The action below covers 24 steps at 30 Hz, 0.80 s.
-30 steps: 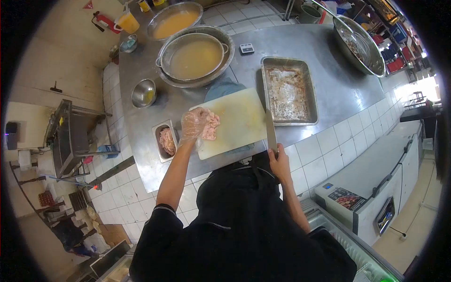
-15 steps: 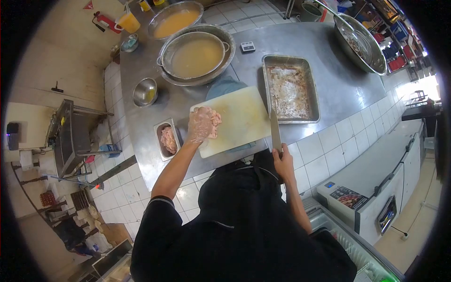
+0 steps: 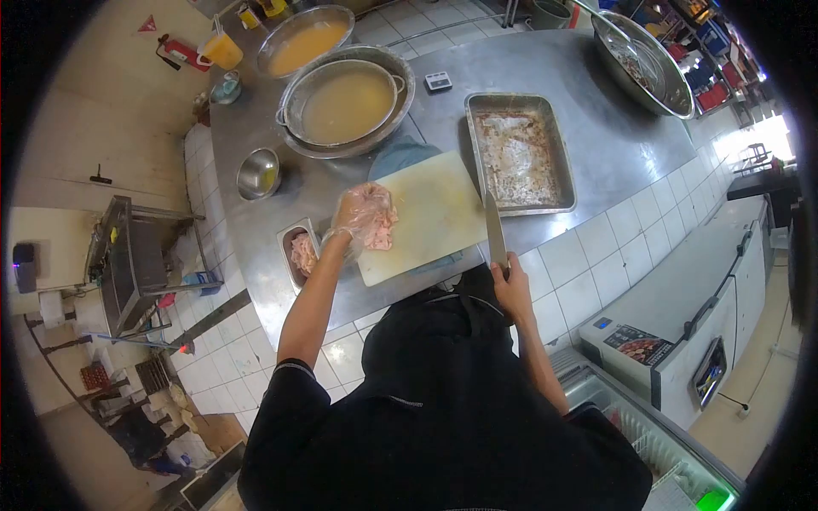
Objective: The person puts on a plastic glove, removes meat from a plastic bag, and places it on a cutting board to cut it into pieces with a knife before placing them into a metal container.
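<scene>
Pale pink raw meat (image 3: 381,232) lies at the left end of a white cutting board (image 3: 433,204). Over it is my left hand (image 3: 358,209) in a clear plastic glove, its fingers curled round some of the meat. My right hand (image 3: 511,285) grips the handle of a large knife (image 3: 495,228), whose blade points away from me beside the board's right edge, its tip close to the metal baking tray (image 3: 557,157). A small steel container (image 3: 287,245) with more meat (image 3: 303,254) stands left of the board. Blue cloth (image 3: 400,157) shows under the board.
At the back left stand a large bowl with a strainer of cloudy liquid (image 3: 341,106) and another bowl (image 3: 348,19). A small steel bowl (image 3: 249,176) sits nearer. Beyond the tray is a small timer (image 3: 438,82); a wide bowl (image 3: 677,102) stands at the far right.
My left hand has turned a little and its fingers have curled in over the meat, with the loose glove cuff now showing. My right hand still holds the knife. The whole view has shifted slightly.
</scene>
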Available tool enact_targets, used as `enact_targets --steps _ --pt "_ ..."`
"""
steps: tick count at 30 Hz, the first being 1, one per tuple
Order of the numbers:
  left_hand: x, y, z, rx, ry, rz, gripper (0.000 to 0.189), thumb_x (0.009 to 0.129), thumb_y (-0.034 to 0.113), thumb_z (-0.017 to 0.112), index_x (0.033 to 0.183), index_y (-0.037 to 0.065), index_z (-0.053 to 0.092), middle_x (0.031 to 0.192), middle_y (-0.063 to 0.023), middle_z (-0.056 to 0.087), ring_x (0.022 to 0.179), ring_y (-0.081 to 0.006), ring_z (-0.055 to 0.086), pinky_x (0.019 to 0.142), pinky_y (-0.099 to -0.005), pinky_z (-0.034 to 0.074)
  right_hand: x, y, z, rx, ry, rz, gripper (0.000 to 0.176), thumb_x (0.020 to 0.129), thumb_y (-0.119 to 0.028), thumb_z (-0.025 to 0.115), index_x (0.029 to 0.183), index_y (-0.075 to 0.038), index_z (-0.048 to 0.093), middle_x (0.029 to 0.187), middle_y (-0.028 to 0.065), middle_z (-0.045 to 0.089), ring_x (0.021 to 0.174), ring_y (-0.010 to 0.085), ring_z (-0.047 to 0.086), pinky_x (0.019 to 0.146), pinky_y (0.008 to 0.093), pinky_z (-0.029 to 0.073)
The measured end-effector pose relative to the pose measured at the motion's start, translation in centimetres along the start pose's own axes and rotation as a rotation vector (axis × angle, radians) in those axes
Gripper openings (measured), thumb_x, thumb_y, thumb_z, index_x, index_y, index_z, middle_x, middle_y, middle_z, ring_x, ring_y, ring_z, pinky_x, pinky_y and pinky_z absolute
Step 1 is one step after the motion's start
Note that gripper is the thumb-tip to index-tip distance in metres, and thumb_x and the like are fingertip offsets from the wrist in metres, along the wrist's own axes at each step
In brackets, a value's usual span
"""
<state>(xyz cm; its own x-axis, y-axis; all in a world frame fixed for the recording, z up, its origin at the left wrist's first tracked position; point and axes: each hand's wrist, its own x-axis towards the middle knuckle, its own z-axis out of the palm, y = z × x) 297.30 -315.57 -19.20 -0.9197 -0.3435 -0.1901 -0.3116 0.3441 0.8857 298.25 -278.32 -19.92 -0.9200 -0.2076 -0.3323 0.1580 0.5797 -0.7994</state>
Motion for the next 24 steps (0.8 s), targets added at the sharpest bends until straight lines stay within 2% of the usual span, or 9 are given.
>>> enact_targets --steps 4,7,10,13,16,19,22,24 --pt "0.1 3.3 1.3 -0.081 -0.055 -0.022 0.018 0.097 0.018 0.063 0.086 0.004 0.068 0.075 -0.0009 0.065 0.066 -0.0111 0.062 0.062 -0.0285 0.053 0.5 0.5 0.4 -0.002 0.034 -0.026 0.035 0.098 -0.027 0.060 0.121 -0.002 0.054 0.094 0.0335 0.067 0.095 0.0525 0.064 0.076 0.0534 0.050" --pt "1.2 4.2 3.2 -0.159 -0.124 0.033 0.022 0.099 0.022 0.062 0.087 0.004 0.065 0.071 -0.0002 0.061 0.064 -0.0107 0.060 0.060 -0.0286 0.052 0.4 0.0 0.2 0.014 0.028 -0.045 0.035 0.098 -0.027 0.060 0.122 -0.002 0.054 0.095 0.0338 0.067 0.096 0.0526 0.064 0.077 0.0533 0.050" --pt "2.4 5.4 5.4 -0.417 -0.206 -0.015 0.021 0.100 0.023 0.061 0.089 0.005 0.063 0.069 0.0008 0.058 0.060 -0.0099 0.057 0.054 -0.0288 0.050 0.5 0.1 0.3 -0.020 0.057 -0.045 0.035 0.098 -0.027 0.060 0.122 -0.002 0.053 0.097 0.0339 0.067 0.097 0.0530 0.064 0.078 0.0534 0.051" --pt "3.0 5.9 6.6 -0.429 -0.184 -0.023 0.021 0.102 0.026 0.058 0.091 0.009 0.061 0.073 0.0045 0.052 0.060 -0.0072 0.050 0.056 -0.0278 0.046 0.3 -0.3 -0.1 0.009 0.058 -0.022 0.035 0.098 -0.028 0.059 0.123 -0.003 0.053 0.097 0.0340 0.067 0.097 0.0536 0.063 0.078 0.0539 0.051" --pt "3.2 4.4 7.4 -0.485 -0.113 0.052 0.022 0.102 0.023 0.058 0.091 0.004 0.063 0.070 0.0010 0.057 0.057 -0.0077 0.054 0.047 -0.0269 0.044 0.4 0.1 -0.1 0.004 0.054 0.024 0.036 0.099 -0.029 0.059 0.123 -0.003 0.053 0.097 0.0341 0.067 0.097 0.0537 0.064 0.078 0.0542 0.051" --pt "2.2 0.5 7.9 -0.359 0.001 -0.073 0.024 0.099 0.026 0.060 0.094 0.002 0.064 0.071 -0.0039 0.063 0.059 -0.0181 0.061 0.052 -0.0336 0.049 0.3 0.5 0.0 0.006 0.064 0.009 0.035 0.100 -0.029 0.057 0.123 -0.003 0.052 0.096 0.0346 0.067 0.096 0.0546 0.063 0.077 0.0549 0.050" --pt "2.3 -11.9 9.6 0.522 0.220 0.255 0.026 0.096 0.027 0.060 0.096 0.002 0.064 0.076 -0.0135 0.067 0.065 -0.0357 0.065 0.061 -0.0448 0.051 0.6 1.0 0.3 -0.029 0.029 0.001 0.033 0.101 -0.026 0.054 0.124 -0.003 0.051 0.095 0.0350 0.066 0.094 0.0552 0.062 0.076 0.0572 0.049" --pt "-0.8 -10.4 9.2 0.442 0.245 0.041 0.025 0.095 0.027 0.060 0.095 0.003 0.064 0.085 -0.0188 0.068 0.078 -0.0426 0.064 0.071 -0.0508 0.049 1.3 2.0 1.5 -0.063 0.000 -0.070 0.032 0.100 -0.022 0.053 0.127 -0.004 0.049 0.091 0.0355 0.065 0.089 0.0556 0.062 0.073 0.0594 0.047"
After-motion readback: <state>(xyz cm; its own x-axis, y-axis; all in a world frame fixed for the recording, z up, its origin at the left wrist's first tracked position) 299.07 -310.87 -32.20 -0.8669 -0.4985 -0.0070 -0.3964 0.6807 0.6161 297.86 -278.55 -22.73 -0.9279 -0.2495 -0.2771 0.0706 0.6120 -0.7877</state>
